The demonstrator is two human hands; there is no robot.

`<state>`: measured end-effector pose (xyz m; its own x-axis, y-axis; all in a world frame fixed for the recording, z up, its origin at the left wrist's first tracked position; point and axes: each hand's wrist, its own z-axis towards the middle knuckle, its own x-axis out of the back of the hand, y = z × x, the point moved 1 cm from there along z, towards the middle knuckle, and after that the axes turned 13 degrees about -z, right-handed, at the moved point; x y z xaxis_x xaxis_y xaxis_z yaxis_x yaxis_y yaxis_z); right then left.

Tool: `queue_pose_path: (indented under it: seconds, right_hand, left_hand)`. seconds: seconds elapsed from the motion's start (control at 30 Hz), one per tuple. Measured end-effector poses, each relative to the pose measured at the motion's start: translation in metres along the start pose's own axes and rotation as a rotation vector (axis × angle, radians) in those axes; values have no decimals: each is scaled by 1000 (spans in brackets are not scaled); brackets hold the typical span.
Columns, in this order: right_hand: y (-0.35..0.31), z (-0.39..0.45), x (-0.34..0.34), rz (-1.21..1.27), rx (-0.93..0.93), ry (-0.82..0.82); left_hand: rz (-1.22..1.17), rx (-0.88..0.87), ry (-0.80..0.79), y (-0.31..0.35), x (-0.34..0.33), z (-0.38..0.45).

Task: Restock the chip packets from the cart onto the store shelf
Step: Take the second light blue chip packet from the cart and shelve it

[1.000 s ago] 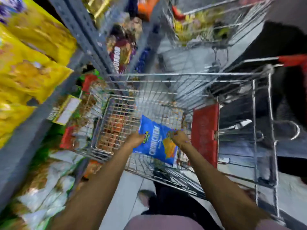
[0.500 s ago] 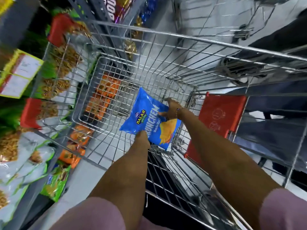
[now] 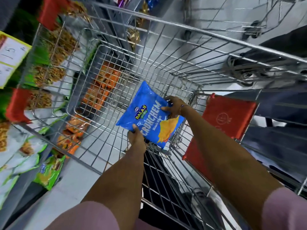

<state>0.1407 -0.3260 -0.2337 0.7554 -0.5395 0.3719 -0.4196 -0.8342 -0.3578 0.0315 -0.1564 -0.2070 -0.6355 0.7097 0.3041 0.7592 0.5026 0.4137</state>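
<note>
**Down in the cart, both hands on one blue packet**

Between your fingers [image 3: 166, 108] sits the blue chip packet [image 3: 149, 118]: your right hand [image 3: 173, 107] pinches its far upper edge, fingers clamped over the foil, while your left hand [image 3: 135, 136] grips the near lower edge, fingers closed on it too. The packet's long axis runs diagonally from upper left to lower right, face up, above the wire floor of the cart [image 3: 116, 67] near the red child-seat flap [image 3: 227, 117]. No other packets show in the basket. The store shelf [image 3: 41, 166] lies to your left, beyond the cart wall, so your left hand is nearer; the move looks like a lift over the rim, then leftward.
</note>
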Motion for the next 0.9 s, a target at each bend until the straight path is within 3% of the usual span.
queue_pose_path:
  seconds: [0.27,0.57,0.9]
  right_hand:
    - [-8,-20,1,229,72,218]
    - [-69,-73,16,545,282,423]
    - [-189,-204,92,587,680,710]
  left_hand:
    - [268,-285,14,58,-2,-11]
    - [395,-658,-196,178,25,-53]
    - [225,-1136,-333,309,120,-189]
